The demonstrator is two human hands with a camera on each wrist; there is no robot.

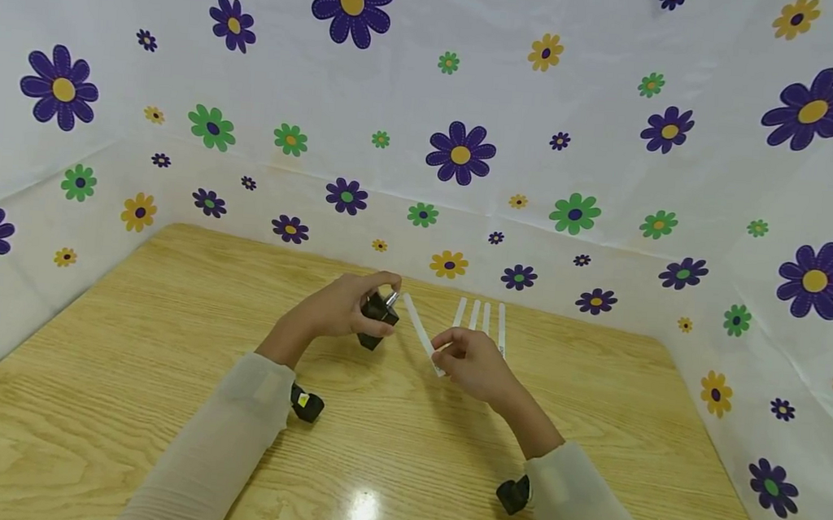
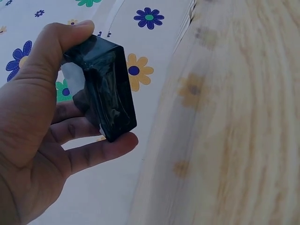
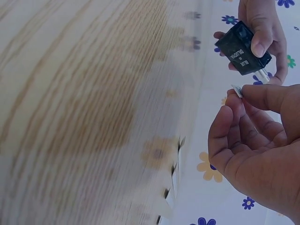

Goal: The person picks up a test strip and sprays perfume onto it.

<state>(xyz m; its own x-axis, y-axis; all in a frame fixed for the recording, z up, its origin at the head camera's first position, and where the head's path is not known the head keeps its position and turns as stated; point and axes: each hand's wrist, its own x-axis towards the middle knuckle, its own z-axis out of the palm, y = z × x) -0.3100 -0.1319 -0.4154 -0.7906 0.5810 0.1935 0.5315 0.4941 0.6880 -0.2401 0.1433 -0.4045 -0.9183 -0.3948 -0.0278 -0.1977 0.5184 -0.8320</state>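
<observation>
My left hand (image 1: 335,307) grips a black glass perfume bottle (image 1: 380,313) above the table, thumb on one side and fingers on the other. The bottle leans, its silver spray nozzle (image 1: 392,298) pointing up and right, with the index fingertip at the nozzle's top. Pale lettering shows on the bottle (image 3: 241,47) in the right wrist view. Between thumb and fingertips, my right hand (image 1: 477,367) pinches the lower end of a white paper test strip (image 1: 418,328). The strip slants up and left, its far end close to the nozzle.
Several more white paper strips (image 1: 502,320) stand in a row toward the back of the wooden table (image 1: 402,447), partly behind my right hand. A white flower-printed sheet (image 1: 399,112) encloses the back and sides. A small black camera (image 1: 306,405) sits on the left wrist.
</observation>
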